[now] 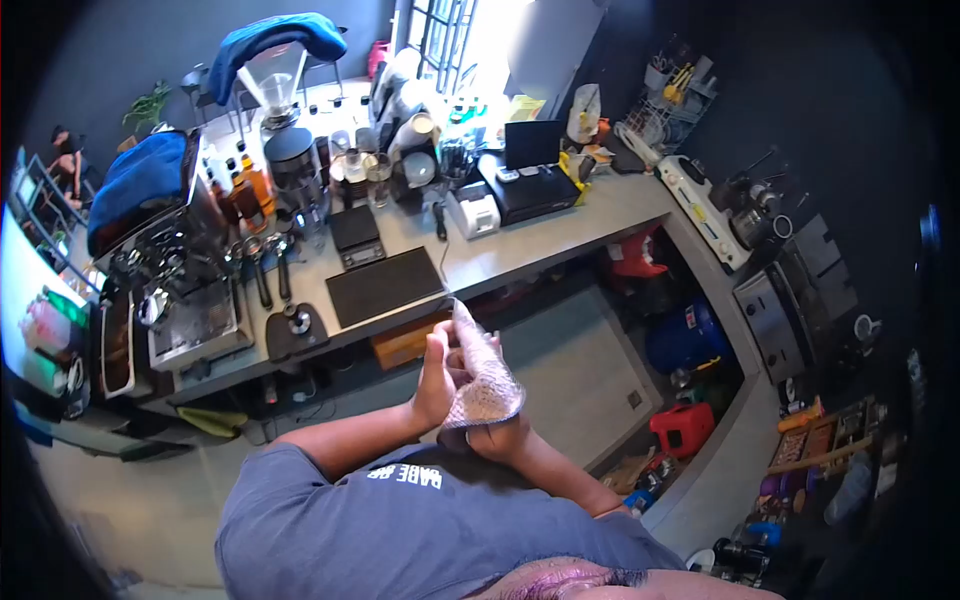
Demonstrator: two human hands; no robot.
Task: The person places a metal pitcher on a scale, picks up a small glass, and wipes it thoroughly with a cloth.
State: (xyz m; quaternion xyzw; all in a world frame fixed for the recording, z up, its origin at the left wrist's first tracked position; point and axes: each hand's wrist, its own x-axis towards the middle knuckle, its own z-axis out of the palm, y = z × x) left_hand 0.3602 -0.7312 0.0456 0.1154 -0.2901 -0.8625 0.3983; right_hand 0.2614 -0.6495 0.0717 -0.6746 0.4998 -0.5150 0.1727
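Observation:
A whitish, crinkled cloth or wrap is held in front of my chest, its narrow tip pointing up toward the counter. My right hand grips it from below, largely covered by its wide lower end. Beside it, my left hand has its thumb raised and its fingers bent toward the cloth; what those fingers hold, if anything, is hidden. Beyond both hands, a black mat lies at the counter's front edge.
An espresso machine stands on the counter at the left, near a grinder and bottles. A small white printer is behind the mat. Lower right, a red canister and blue barrel sit under the counter.

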